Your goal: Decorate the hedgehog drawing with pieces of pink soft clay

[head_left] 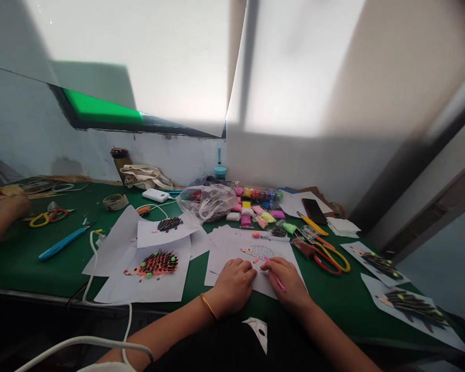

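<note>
A hedgehog drawing with a grey-patterned body (261, 252) is on a white sheet (225, 248) in front of me. My left hand (237, 281) rests on the lower part of that sheet with its fingers curled in; whatever they may hold is hidden. My right hand (287, 283) grips a thin pink modelling tool (279, 282), its tip down near the hedgehog's underside. Small pink clay pieces (256, 261) lie between my hands, below the drawing. A lump of coral clay (256, 234) and a capped pen (275, 238) lie at the sheet's top edge.
Finished hedgehog pictures lie left (158, 266) and right (408, 305). Behind are clay packets (246, 221) and a plastic bag (207, 201). Scissors (335, 258) and a phone (314, 211) lie right; a blue cutter (64, 243) and white cable (87, 289) left. Another person's hand (13, 204) works far left.
</note>
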Demonstrator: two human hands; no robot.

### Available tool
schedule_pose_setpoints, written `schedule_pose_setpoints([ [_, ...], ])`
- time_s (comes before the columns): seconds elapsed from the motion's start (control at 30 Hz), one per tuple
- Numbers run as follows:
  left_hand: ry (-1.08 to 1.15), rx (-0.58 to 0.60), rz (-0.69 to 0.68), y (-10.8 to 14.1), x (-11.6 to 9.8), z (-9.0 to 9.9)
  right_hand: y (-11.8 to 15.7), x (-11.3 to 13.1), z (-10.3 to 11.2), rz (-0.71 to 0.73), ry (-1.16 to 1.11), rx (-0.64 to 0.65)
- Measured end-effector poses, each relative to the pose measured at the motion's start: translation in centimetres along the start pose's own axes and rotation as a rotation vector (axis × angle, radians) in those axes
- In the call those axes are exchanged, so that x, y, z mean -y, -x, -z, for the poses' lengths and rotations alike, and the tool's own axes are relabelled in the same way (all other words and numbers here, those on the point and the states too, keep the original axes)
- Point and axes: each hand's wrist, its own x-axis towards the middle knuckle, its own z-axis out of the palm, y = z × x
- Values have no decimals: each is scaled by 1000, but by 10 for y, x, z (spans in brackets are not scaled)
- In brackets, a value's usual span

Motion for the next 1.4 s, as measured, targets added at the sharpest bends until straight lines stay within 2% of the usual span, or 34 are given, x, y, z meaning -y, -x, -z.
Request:
schedule_pose_setpoints([
  [0.8,10,-16,6,-1,2,-4,-2,1,-1,-26,39,79],
  [1.4,16,-8,9,0,1,-3,-1,-4,-3,-3,-18,34],
])
